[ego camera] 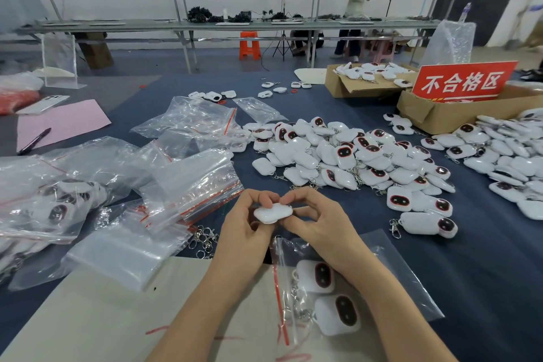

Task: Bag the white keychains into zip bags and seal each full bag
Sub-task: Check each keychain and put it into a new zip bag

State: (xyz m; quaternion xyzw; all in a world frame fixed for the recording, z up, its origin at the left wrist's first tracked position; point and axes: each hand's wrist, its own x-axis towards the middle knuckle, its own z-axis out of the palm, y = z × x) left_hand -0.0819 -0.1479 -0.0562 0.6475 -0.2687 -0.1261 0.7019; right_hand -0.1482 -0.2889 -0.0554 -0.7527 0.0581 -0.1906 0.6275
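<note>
Both hands hold one white keychain (271,213) above the blue table, its plain back facing up. My left hand (249,223) grips its left end with curled fingers, and my right hand (318,220) pinches its right end. Under my right forearm lies an open zip bag (408,279) with a red seal strip and two keychains (329,297) inside. A big heap of loose white keychains (346,156) lies just beyond my hands. Empty zip bags (191,182) are piled to the left.
Filled bags (55,206) lie at the far left. Loose metal clasps (204,239) sit near my left wrist. Cardboard boxes (440,114) with a red sign (464,81) stand at the back right. A pink sheet (61,123) and pen (33,141) lie back left. A person stands far behind.
</note>
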